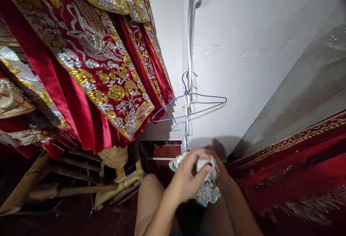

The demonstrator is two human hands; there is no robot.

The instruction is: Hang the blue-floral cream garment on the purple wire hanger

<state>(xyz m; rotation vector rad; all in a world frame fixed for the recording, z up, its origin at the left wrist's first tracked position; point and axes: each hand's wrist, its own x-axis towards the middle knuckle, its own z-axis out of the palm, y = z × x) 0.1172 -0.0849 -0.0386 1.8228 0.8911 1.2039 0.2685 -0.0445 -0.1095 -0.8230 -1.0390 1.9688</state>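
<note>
A crumpled piece of patterned cloth (207, 189), white with blue and green marks, is bunched up above my lap. My left hand (190, 178) is closed round its left side, thumb and fingers pressing into the folds. On the far right side my right hand (217, 165) grips the same cloth, its fingers partly hidden behind it. Beyond my hands a thin purple wire hanger (189, 115) hangs with nothing on it, hooked at a white vertical strip (189, 48) along the wall.
Red garments (108, 66) with gold and silver sequins hang at the left. Below them stands a bamboo chair (127, 183) with a woven item (115, 156) and a phone (130, 165). Red fringed fabric (297, 167) lies at the right, by the white wall (243, 30).
</note>
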